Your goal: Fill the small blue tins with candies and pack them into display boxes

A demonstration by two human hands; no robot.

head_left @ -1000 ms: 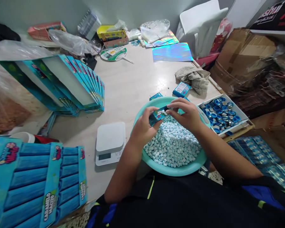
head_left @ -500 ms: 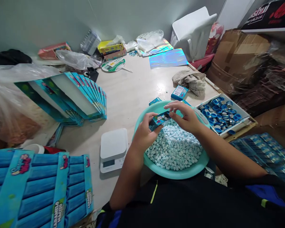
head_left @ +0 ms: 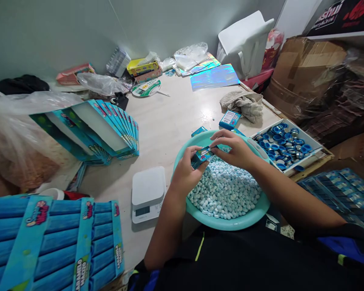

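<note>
My left hand [head_left: 186,171] is wrapped round a small blue printed candy box [head_left: 204,153], held above a turquoise basin [head_left: 227,225]. Fingers of my right hand [head_left: 234,148] pinch the box's right end, where its flap is mostly hidden. Below both hands, pale blue and white candies [head_left: 226,196] fill much of the basin. Just behind the rim lie another small blue box [head_left: 198,131] and a blue box with a white label [head_left: 229,119].
Left of the basin sits a white kitchen scale [head_left: 148,188]. Folded blue cartons [head_left: 115,127] stand behind it, with large blue display boxes [head_left: 57,242] nearest me. To the right is a white tray of blue-rimmed caps [head_left: 283,145]; a grey cloth [head_left: 244,105] lies farther back.
The box's right end, open with candies showing inside, is now covered at the right fingers. My right fingers have drawn in onto that end. The view has shifted slightly.
</note>
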